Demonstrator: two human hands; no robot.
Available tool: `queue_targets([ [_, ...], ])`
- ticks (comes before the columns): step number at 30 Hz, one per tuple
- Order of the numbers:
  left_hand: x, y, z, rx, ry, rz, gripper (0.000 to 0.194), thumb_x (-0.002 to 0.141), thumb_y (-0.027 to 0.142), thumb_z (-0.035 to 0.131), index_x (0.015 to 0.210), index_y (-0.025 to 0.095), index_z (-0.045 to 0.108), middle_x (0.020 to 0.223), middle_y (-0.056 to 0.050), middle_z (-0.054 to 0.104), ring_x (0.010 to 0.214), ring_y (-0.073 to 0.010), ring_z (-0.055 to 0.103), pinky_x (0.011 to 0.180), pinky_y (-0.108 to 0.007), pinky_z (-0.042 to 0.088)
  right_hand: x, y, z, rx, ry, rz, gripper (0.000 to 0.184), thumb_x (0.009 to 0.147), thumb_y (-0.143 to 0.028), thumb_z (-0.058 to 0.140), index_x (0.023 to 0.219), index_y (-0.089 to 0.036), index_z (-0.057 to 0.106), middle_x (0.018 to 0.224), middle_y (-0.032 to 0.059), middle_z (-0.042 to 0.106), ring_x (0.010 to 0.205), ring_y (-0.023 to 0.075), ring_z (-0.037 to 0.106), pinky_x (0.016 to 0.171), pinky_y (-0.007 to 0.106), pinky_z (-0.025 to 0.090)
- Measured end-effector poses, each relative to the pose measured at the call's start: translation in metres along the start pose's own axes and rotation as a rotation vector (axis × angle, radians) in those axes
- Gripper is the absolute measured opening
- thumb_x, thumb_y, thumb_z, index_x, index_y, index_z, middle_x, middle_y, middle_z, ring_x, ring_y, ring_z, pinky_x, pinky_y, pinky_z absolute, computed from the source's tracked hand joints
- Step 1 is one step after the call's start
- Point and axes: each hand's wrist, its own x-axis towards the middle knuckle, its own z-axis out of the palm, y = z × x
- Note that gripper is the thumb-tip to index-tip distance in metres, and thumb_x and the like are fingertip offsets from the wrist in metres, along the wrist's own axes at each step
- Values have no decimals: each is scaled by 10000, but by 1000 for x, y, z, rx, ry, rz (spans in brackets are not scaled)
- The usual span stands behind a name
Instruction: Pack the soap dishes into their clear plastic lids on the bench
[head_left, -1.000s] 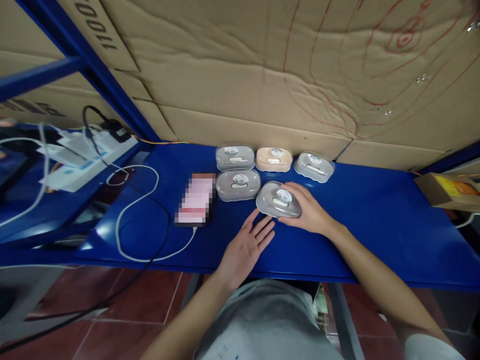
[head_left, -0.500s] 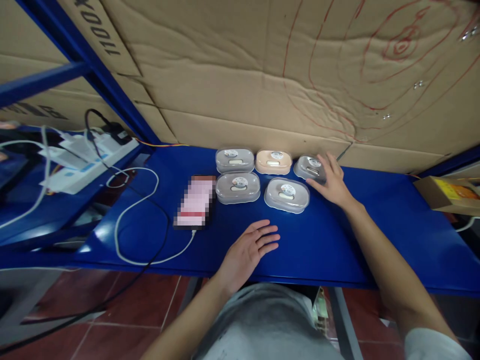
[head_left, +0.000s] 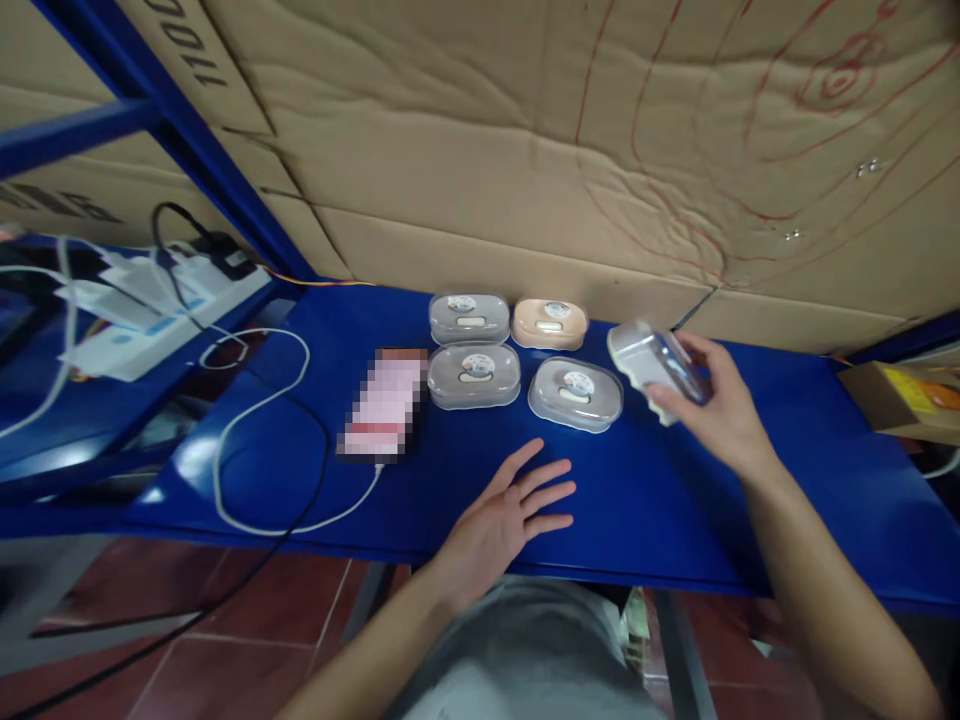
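Note:
My right hand [head_left: 724, 410] grips a grey soap box [head_left: 649, 362] with a clear lid. The box is tilted on its side and raised off the blue shelf. My left hand [head_left: 495, 535] is open over the shelf's front part, fingers spread and holding nothing. Ahead of it rests a grey soap box [head_left: 576, 395] with a round label. To its left another grey soap box [head_left: 474, 377] lies flat, close in front of a third grey one [head_left: 470, 318]. Beside that one, at the back, is a peach soap box [head_left: 550, 325].
A phone [head_left: 385, 400] with a blurred screen lies left of the boxes, plugged into a white cable [head_left: 217, 470]. Farther left sits a white power strip [head_left: 165, 325] with plugs. Cardboard [head_left: 450, 150] lines the back. A small carton [head_left: 900, 400] stands at right.
My right hand has closed on the back-right grey soap box, lifted it and tipped it while drawing it right and nearer. The fingers of my left hand have spread wider.

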Motion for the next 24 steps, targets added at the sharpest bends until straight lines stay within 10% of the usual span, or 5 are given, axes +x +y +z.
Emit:
queue_targets([
  [7, -21, -13, 9, -275, 30, -72, 678, 1042, 693, 474, 1516, 218, 573, 1652, -130, 526, 1562, -378, 419, 1248, -573, 369, -92, -102, 37, 45, -463, -240, 965, 813, -678, 834, 1604, -357, 385, 1574, 141, 455, 1462, 400, 453, 1178, 615, 481],
  [24, -65, -16, -6, -12, 383, -57, 691, 979, 291, 740, 1607, 265, 454, 1477, -144, 678, 1220, -318, 723, 1038, -500, 599, -78, -50, 48, 259, -585, -104, 689, 953, -572, 729, 1557, -369, 468, 1653, 105, 461, 1572, 356, 396, 1275, 600, 365],
])
